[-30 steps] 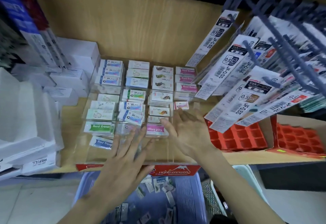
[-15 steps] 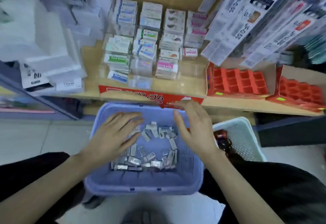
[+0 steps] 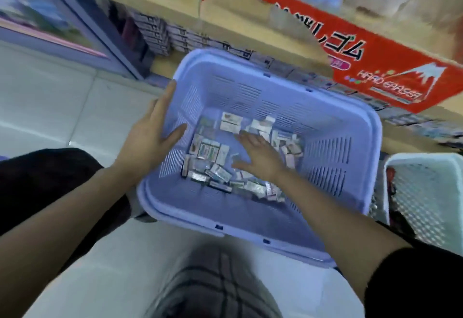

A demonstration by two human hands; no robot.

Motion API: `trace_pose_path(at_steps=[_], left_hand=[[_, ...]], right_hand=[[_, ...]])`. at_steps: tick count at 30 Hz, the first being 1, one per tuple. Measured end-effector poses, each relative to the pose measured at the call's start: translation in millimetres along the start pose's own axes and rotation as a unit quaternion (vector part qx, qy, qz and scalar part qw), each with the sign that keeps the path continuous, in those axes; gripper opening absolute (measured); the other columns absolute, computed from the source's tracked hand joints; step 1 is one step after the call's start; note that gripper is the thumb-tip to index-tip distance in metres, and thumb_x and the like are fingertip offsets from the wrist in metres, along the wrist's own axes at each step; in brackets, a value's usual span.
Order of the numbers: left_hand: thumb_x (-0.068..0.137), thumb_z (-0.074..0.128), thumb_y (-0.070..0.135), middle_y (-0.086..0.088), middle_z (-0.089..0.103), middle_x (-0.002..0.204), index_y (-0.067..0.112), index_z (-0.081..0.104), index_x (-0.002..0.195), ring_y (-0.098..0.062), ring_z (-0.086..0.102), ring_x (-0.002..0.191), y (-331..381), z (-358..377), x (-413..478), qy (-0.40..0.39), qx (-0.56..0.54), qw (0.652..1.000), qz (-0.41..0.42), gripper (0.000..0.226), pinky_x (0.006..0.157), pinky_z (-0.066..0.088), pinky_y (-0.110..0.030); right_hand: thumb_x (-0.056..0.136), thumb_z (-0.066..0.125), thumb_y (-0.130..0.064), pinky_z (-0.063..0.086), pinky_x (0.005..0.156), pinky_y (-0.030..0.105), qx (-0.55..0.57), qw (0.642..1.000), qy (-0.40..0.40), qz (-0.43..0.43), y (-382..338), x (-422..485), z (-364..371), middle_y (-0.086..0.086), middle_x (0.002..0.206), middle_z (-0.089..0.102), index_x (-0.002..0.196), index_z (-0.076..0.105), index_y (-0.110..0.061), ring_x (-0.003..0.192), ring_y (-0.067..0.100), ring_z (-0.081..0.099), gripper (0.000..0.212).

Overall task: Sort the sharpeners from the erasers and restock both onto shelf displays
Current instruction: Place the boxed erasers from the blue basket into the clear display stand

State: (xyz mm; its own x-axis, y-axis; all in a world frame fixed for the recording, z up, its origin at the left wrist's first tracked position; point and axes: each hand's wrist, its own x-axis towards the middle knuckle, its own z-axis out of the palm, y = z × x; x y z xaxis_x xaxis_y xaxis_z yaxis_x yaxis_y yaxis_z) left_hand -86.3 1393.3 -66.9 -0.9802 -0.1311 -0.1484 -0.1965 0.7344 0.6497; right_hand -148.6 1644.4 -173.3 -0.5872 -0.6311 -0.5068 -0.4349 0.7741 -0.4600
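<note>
Here, flat left hand [image 3: 150,140] touches basket [image 3: 275,85]; flat right hand [image 3: 260,157] covers probable erasers [image 3: 208,152].

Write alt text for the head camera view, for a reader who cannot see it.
A person's right hand reaches flat into a lilac basket over a heap of small wrapped packets, while the left hand rests on its left rim. A red Hard Eraser display stands behind it.

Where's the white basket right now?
Head view, far right edge: the white basket sits beside the purple basket, below the red eraser display.
</note>
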Motion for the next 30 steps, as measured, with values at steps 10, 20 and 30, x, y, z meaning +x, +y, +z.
trace_pose_path(at_steps=[10,20,30], left_hand=[[0.095,0.053,0.027,0.001,0.035,0.151,0.024,0.012,0.150,-0.019,0.043,0.120,1.4,-1.5,-2.1,0.004,-0.023,1.000,0.003,0.069,0.083,0.040,-0.031],[0.096,0.052,0.029,0.003,0.029,0.153,0.023,0.010,0.151,-0.018,0.040,0.123,-0.1,-3.1,-3.4,-0.006,-0.019,1.000,0.000,0.070,0.088,0.039,-0.035],[0.096,0.053,0.027,-0.003,0.033,0.152,0.023,0.010,0.152,-0.031,0.046,0.124,6.4,-6.1,-1.9,-0.016,-0.015,1.000,-0.010,0.070,0.090,0.044,-0.044]], right_hand=[[0.085,0.060,-0.050,0.004,0.114,0.061,-0.009,0.997,-0.062,0.053,-86.5,66.1,76.9,0.007,0.159,-0.013,0.151,0.009,-0.021,0.144,0.032,-0.012,0.089],[0.085,0.066,-0.035,0.043,0.090,0.045,0.063,0.997,0.033,-0.010,-44.7,21.0,82.8,0.016,0.123,0.051,0.121,0.056,-0.010,0.113,0.035,0.044,0.045],[0.078,0.077,-0.028,0.043,0.095,0.035,0.302,0.932,-0.074,0.186,-48.8,20.9,68.8,0.011,0.136,0.047,0.134,0.039,-0.008,0.121,0.027,0.047,0.070]])
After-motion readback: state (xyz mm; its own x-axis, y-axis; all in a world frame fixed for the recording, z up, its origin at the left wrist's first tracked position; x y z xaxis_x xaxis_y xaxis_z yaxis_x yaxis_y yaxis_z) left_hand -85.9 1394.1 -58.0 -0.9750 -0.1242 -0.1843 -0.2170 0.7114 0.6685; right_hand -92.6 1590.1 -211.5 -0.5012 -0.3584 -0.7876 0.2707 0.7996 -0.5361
